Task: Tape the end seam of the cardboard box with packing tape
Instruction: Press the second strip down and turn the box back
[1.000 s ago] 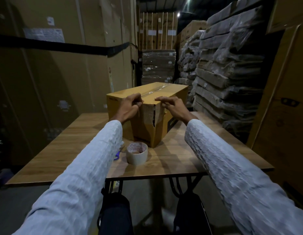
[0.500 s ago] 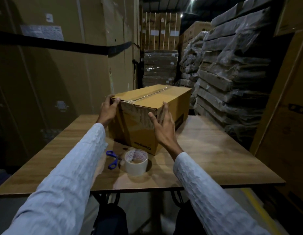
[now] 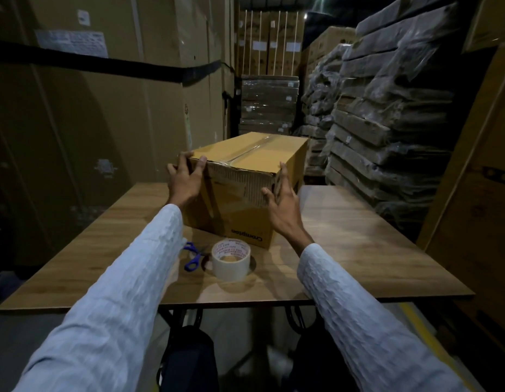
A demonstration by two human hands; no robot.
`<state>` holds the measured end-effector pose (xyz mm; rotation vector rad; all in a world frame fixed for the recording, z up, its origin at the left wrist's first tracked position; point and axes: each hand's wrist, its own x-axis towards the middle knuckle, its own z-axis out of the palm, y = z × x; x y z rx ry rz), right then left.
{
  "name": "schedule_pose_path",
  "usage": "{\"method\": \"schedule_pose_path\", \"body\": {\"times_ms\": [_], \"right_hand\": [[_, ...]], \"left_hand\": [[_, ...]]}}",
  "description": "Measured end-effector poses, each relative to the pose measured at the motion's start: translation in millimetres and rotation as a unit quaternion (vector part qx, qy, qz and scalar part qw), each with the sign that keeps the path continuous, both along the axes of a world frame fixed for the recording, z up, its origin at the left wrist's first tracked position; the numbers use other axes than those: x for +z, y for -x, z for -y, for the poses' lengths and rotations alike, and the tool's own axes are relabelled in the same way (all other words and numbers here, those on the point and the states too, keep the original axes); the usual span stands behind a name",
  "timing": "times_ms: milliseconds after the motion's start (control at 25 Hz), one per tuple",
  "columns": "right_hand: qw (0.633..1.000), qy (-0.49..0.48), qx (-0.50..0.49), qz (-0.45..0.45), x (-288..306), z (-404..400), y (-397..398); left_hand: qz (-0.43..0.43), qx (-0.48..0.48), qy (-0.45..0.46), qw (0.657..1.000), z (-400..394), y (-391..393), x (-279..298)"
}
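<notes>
On the wooden table [image 3: 359,250], toward its far middle, the cardboard box [image 3: 245,190] sits with one end face turned to the person, a strip of clear tape running along its top seam and folding a little way down that face. The left hand [image 3: 186,182] grips the box's upper left corner, fingers curled over the edge, while the right hand [image 3: 282,205] lies flat against the right side with its fingers straight, so the hands are apart with the box between them. Just in front of the box stand the roll of packing tape [image 3: 231,260] and, beside it to the left, blue-handled scissors [image 3: 193,257]. The likely trouble from here is that swinging or sliding the box could knock the roll or push the scissors toward the near table edge, since both lie close to its lower corner; a one-sided push might also skew the box rather than square it. The end face looks scuffed, with torn paper, so new tape may bond poorly there. The scissor blades are hidden behind the left sleeve, the box's far end is out of sight, and the dim light makes it hard to tell how well the existing tape is stuck down.
</notes>
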<state>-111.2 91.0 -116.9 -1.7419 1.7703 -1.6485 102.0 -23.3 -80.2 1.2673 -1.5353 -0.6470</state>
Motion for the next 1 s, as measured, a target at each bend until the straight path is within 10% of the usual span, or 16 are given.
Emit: {"method": "schedule_pose_path", "body": {"times_ms": [1000], "right_hand": [[0.998,-0.029,0.047,0.009,8.9,-21.9,71.6]], "left_hand": [[0.116,0.048,0.075,0.989,-53.6,25.5,-4.9]]}}
